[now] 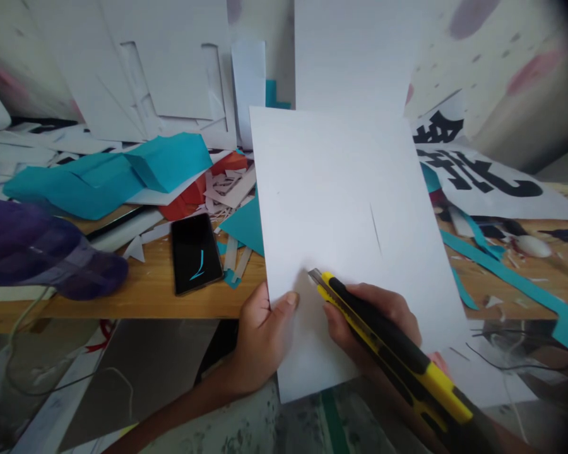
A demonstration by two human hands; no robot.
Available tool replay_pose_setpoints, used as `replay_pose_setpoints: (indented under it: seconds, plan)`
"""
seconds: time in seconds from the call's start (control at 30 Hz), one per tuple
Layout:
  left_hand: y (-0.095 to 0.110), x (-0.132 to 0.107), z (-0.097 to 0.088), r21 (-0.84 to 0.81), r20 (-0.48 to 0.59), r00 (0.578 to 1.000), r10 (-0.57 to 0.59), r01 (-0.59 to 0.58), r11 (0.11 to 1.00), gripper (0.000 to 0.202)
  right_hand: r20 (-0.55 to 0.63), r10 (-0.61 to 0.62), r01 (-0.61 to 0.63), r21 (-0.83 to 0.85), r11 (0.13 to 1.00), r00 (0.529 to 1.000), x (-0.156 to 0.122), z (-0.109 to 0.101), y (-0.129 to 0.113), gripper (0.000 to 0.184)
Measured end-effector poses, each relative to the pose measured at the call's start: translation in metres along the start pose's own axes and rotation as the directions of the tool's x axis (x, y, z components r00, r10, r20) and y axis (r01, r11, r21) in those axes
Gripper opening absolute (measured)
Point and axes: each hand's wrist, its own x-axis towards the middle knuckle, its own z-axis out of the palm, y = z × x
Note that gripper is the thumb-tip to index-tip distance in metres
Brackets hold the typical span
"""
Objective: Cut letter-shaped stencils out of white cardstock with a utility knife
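Note:
A large white sheet of paper (345, 208) lies tilted over the wooden table's front edge and overhangs it. My left hand (260, 340) grips the sheet's lower left edge, thumb on top. My right hand (373, 328) is closed round a yellow and black utility knife (392, 353). Its blade tip rests on the paper near the left thumb. A thin cut line (375, 228) shows further up the sheet.
A black phone (195, 253) lies on the wooden table (156, 284) left of the sheet. Teal paper (108, 173), red scraps and white offcuts clutter the back. A purple cloth (33, 252) sits at the left. Black lettered sheets (478, 170) and teal strips lie at the right.

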Motion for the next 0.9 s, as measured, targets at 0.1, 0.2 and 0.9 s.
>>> replay_pose_setpoints:
  seconds: [0.1, 0.2, 0.9]
  plan:
    - [0.0, 0.0, 0.0, -0.002, 0.0, 1.0, 0.009, -0.009, 1.0, 0.026, -0.079, -0.164, 0.162, -0.028, 0.986, 0.983, -0.001, 0.003, 0.01, 0.039]
    - [0.002, 0.002, 0.002, -0.006, -0.004, 1.0, 0.01, -0.01, 1.0, 0.024, -0.064, -0.171, 0.172, 0.001, 0.985, 0.983, -0.001, 0.004, 0.013, 0.041]
    - [0.005, 0.003, 0.002, 0.002, -0.019, 0.998, -0.057, 0.057, 0.998, 0.029, 0.185, -0.276, 0.238, 0.203, 0.95, 0.943, 0.011, -0.015, 0.022, 0.041]
